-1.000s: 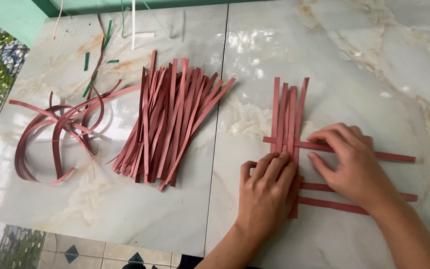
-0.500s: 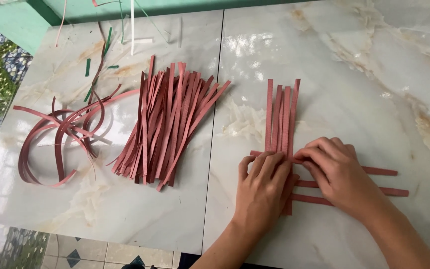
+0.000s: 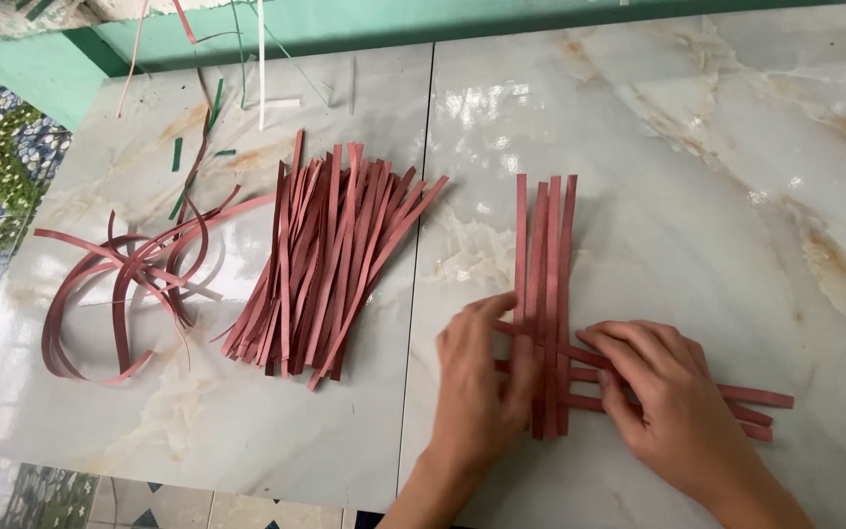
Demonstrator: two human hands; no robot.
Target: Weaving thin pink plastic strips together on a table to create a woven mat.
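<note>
Woven strips [image 3: 544, 255] partly hidden under both hands' fingers [image 3: 629, 345].

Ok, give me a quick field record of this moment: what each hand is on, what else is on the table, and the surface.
left hand: flat on the upright red strips
right hand: fingers on the crosswise red strips
weave: crosswise strips interlaced with upright ones, ends sticking out to the right
loose pile: straight red strips, left of the weave
curled strips: far left
scraps: green and white slivers, top left
surface: marble table
</note>
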